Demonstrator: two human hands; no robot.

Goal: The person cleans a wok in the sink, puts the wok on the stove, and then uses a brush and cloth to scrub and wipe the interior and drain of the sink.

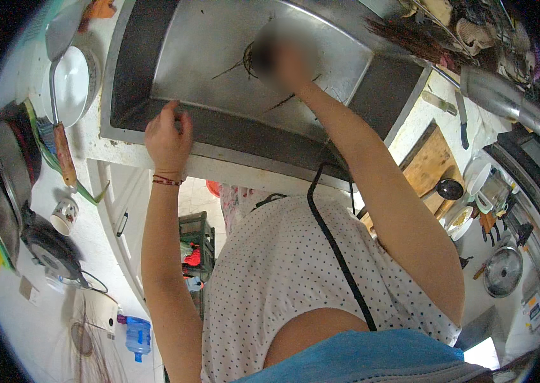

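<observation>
A stainless steel sink [203, 57] lies in front of me. My left hand [169, 139] rests at its near rim with loosely bent fingers, thumb and forefinger apart, and nothing in it. Inside the basin, my right hand [296, 64] reaches down by the round drain [247, 62]. A blurred patch covers most of that hand and a dark area beside it, so its fingers and anything in them are hidden. Thin dark strands [279, 103] lie on the basin floor around the drain.
On the left counter are a white bowl [78, 88], a spatula [64, 151] with a wooden handle and a mug [65, 216]. To the right lie a knife [462, 119], a peeler [439, 102], a wooden cutting board [432, 160] and a black ladle [450, 189].
</observation>
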